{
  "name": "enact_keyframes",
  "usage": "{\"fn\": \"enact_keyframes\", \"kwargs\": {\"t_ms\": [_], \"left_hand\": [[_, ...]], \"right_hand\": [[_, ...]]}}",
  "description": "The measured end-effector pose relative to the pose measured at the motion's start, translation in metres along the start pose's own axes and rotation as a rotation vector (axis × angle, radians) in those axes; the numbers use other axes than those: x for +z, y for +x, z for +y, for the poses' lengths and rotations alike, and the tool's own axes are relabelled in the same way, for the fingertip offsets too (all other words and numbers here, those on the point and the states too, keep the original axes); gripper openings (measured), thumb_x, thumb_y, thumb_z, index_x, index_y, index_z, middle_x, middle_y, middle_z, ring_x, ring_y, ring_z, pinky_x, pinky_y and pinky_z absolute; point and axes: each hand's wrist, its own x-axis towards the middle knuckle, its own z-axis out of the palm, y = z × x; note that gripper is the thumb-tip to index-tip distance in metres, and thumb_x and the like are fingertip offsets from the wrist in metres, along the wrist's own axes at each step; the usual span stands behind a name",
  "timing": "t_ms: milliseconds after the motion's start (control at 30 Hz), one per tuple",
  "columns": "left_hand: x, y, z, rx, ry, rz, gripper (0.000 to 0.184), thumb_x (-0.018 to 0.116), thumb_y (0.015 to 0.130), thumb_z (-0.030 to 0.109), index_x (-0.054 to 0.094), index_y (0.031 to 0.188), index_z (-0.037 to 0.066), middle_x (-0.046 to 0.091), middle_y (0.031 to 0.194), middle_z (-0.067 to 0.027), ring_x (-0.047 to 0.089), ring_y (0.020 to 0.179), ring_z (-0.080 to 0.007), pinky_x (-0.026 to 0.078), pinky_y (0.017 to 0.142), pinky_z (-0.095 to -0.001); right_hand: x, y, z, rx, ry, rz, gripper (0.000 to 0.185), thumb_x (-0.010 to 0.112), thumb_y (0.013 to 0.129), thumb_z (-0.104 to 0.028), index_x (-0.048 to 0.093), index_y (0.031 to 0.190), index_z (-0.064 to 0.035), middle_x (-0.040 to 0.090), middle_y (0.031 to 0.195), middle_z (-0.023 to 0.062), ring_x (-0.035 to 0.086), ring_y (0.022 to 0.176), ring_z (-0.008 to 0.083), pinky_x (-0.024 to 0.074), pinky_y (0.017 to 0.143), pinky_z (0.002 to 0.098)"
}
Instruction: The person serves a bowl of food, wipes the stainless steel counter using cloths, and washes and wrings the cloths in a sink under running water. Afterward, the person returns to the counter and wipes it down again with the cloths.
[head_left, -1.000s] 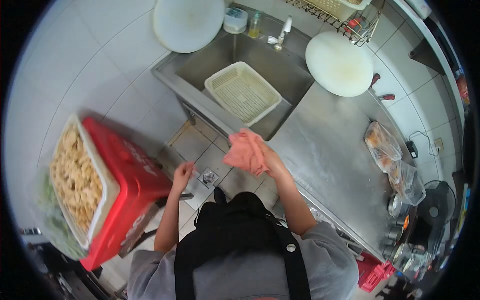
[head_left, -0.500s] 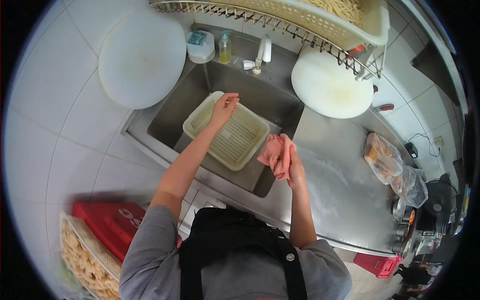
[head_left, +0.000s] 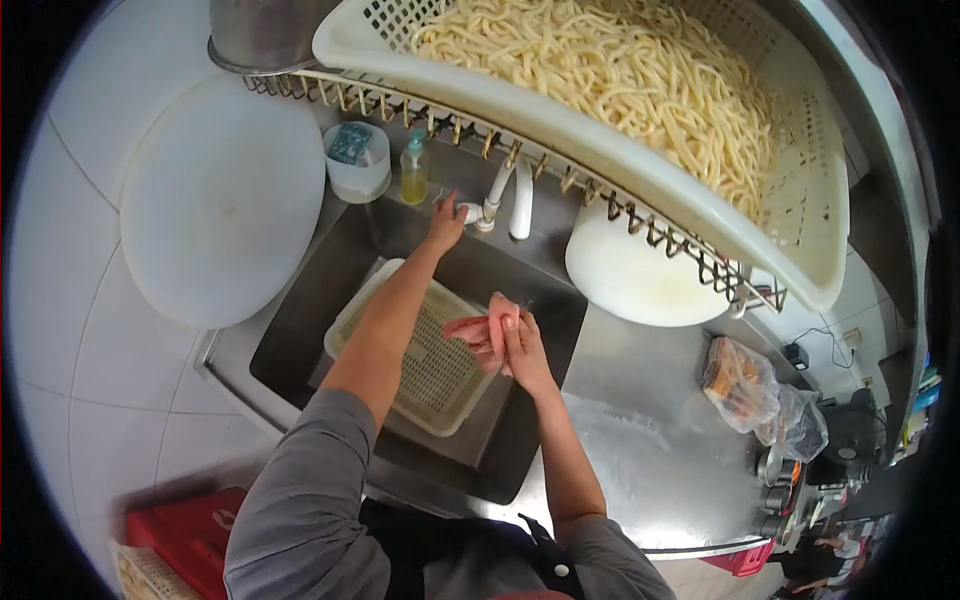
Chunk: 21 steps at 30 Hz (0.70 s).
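My left hand [head_left: 447, 225] is at the white handle [head_left: 470, 213] of the faucet [head_left: 490, 205], its fingers and thumb closed around the handle's left end. Over the sink, my right hand [head_left: 527, 352] grips a crumpled pink cloth [head_left: 487, 333], with folds hanging out on its left side. Below both hands, a cream perforated plastic basket [head_left: 440, 395] lies tilted in the steel sink [head_left: 285, 345]. My left forearm covers part of the basket.
Above the sink, a wire rack [head_left: 400, 108] carries a large basket of thick noodles [head_left: 620, 85]. Round white boards [head_left: 225, 205] lean left and right. A soap bottle [head_left: 414, 170] and tub [head_left: 358, 180] stand behind the sink. Bagged food [head_left: 738, 385] lies on the right counter.
My left hand has moved from above the basket to the faucet handle. My right hand has carried the pink cloth leftward over the sink. The view has tilted up, showing more noodles.
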Motion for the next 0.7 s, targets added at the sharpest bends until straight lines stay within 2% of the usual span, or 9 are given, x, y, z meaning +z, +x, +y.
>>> {"fn": "enact_keyframes", "kwargs": {"t_ms": [67, 167, 267, 333, 433, 467, 567, 667, 700], "left_hand": [[0.018, 0.024, -0.033, 0.012, -0.075, -0.090, 0.053, 0.054, 0.098, 0.030, 0.039, 0.146, 0.012, 0.046, 0.137, -0.0271, 0.046, 0.126, -0.0410, 0.038, 0.106, -0.0443], [0.024, 0.030, -0.040, 0.023, -0.159, -0.195, 0.046, 0.051, 0.100, 0.029, 0.043, 0.141, 0.011, 0.048, 0.135, -0.0264, 0.050, 0.122, -0.0411, 0.040, 0.103, -0.0444], [0.029, 0.028, -0.044, -0.084, -0.310, -0.217, 0.044, 0.048, 0.101, 0.035, 0.049, 0.133, 0.005, 0.056, 0.124, -0.0265, 0.057, 0.112, -0.0390, 0.047, 0.094, -0.0424], [0.038, 0.045, -0.060, -0.115, -0.162, -0.139, 0.047, 0.044, 0.101, 0.042, 0.053, 0.122, 0.001, 0.063, 0.102, -0.0218, 0.063, 0.093, -0.0331, 0.052, 0.077, -0.0414], [0.039, 0.048, -0.060, -0.277, -0.264, -0.201, 0.054, 0.043, 0.100, 0.049, 0.056, 0.114, 0.000, 0.064, 0.088, -0.0143, 0.063, 0.077, -0.0248, 0.051, 0.064, -0.0389], [0.036, 0.041, -0.055, -0.283, -0.264, -0.203, 0.054, 0.043, 0.100, 0.049, 0.056, 0.114, 0.000, 0.064, 0.088, -0.0143, 0.063, 0.077, -0.0248, 0.051, 0.064, -0.0389], [0.019, -0.008, -0.011, -0.528, -0.378, -0.262, 0.050, 0.043, 0.100, 0.050, 0.051, 0.124, 0.006, 0.061, 0.099, -0.0072, 0.058, 0.074, -0.0169, 0.050, 0.066, -0.0311], [0.010, -0.072, 0.024, -0.457, -0.573, -0.312, 0.046, 0.051, 0.099, 0.043, 0.052, 0.126, 0.005, 0.062, 0.098, -0.0062, 0.060, 0.078, -0.0159, 0.050, 0.071, -0.0299], [0.016, -0.085, 0.016, -0.196, -0.552, -0.393, 0.042, 0.054, 0.098, 0.036, 0.054, 0.126, 0.005, 0.063, 0.099, -0.0056, 0.060, 0.081, -0.0150, 0.050, 0.075, -0.0293]], "right_hand": [[0.003, 0.018, 0.008, -0.028, -0.045, 0.009, 0.049, 0.038, 0.105, -0.041, 0.059, 0.117, 0.0022, 0.057, 0.112, 0.0131, 0.056, 0.102, 0.0231, 0.0445, 0.091, 0.0320], [0.006, 0.052, 0.019, 0.219, 0.157, -0.102, 0.049, 0.038, 0.105, -0.043, 0.058, 0.115, 0.0009, 0.063, 0.096, 0.0100, 0.061, 0.088, 0.0184, 0.0487, 0.081, 0.0289], [0.007, 0.083, 0.005, 0.291, 0.189, -0.066, 0.047, 0.037, 0.105, -0.041, 0.057, 0.103, 0.0022, 0.069, 0.094, 0.0167, 0.068, 0.087, 0.0258, 0.0517, 0.074, 0.0355], [0.008, 0.097, -0.004, 0.388, 0.389, -0.128, 0.051, 0.036, 0.105, -0.042, 0.058, 0.106, 0.0040, 0.070, 0.084, 0.0153, 0.069, 0.078, 0.0256, 0.0532, 0.070, 0.0348], [0.011, 0.107, -0.013, 0.478, 0.242, -0.099, 0.055, 0.035, 0.105, -0.043, 0.057, 0.109, 0.0067, 0.069, 0.088, 0.0191, 0.069, 0.082, 0.0284, 0.0544, 0.075, 0.0359], [0.020, 0.115, 0.033, 0.298, -0.140, -0.031, 0.048, 0.044, 0.101, -0.036, 0.056, 0.116, 0.0082, 0.069, 0.087, 0.0228, 0.069, 0.081, 0.0339, 0.0548, 0.077, 0.0376], [0.050, 0.132, 0.179, 0.230, -0.037, 0.056, 0.036, 0.053, 0.091, -0.025, 0.062, 0.116, 0.0001, 0.069, 0.093, 0.0237, 0.068, 0.090, 0.0367, 0.0532, 0.077, 0.0412], [0.011, 0.120, 0.054, 0.347, -0.042, -0.036, 0.030, 0.058, 0.082, -0.017, 0.070, 0.108, -0.0096, 0.069, 0.103, 0.0213, 0.065, 0.099, 0.0358, 0.0520, 0.080, 0.0432], [0.009, 0.116, 0.046, 0.358, -0.040, -0.036, 0.030, 0.058, 0.082, -0.017, 0.070, 0.108, -0.0096, 0.069, 0.103, 0.0213, 0.065, 0.099, 0.0358, 0.0520, 0.080, 0.0432]]}}
